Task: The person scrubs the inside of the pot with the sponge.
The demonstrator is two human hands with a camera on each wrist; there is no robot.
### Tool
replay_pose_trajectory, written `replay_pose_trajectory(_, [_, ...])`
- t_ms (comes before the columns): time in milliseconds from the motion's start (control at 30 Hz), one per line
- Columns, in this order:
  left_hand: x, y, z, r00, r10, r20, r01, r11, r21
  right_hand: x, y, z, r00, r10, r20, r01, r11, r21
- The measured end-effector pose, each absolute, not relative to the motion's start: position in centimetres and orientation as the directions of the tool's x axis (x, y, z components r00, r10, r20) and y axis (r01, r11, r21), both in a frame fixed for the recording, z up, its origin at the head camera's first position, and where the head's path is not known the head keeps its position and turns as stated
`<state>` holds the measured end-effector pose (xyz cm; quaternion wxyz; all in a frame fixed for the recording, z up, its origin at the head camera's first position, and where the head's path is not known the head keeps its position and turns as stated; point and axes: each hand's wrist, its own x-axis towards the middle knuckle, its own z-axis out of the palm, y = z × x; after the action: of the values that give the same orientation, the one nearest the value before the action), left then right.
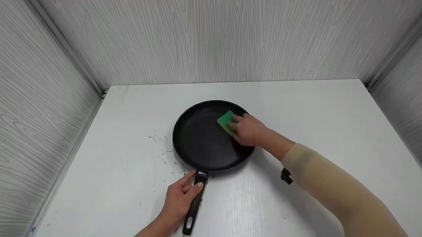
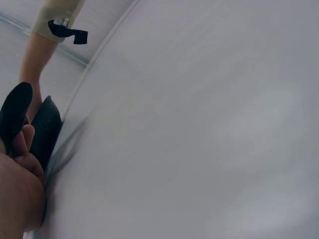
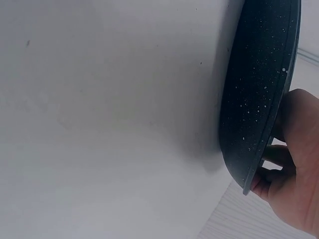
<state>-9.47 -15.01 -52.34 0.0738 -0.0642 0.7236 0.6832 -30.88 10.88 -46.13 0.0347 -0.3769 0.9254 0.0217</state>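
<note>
A black frying pan stands on the white table in the head view, its handle pointing toward the person. The left hand grips that handle close to the pan, thumb lying over the top. Inside the pan, at its right side, the right hand holds a green sponge against the inner surface, fingers spread over it. In the right wrist view the pan's speckled outer wall hides the sponge, and the fingers of the right hand reach over the rim.
Small dark crumbs lie scattered on the white table left of the pan and near the handle. Wood-grain panels enclose the table at the back and both sides. A black strap hangs at the right sleeve.
</note>
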Motion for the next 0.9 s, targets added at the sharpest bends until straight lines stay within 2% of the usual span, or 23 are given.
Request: replay_pose_trajectory(900, [-9.4,-15.0,-52.3,-0.981,0.0,-0.195,-0.194,0.087,0.977,-28.4,12.0,-45.2,-0.68,-0.709,-0.185,-0.689,0.705,-0.168])
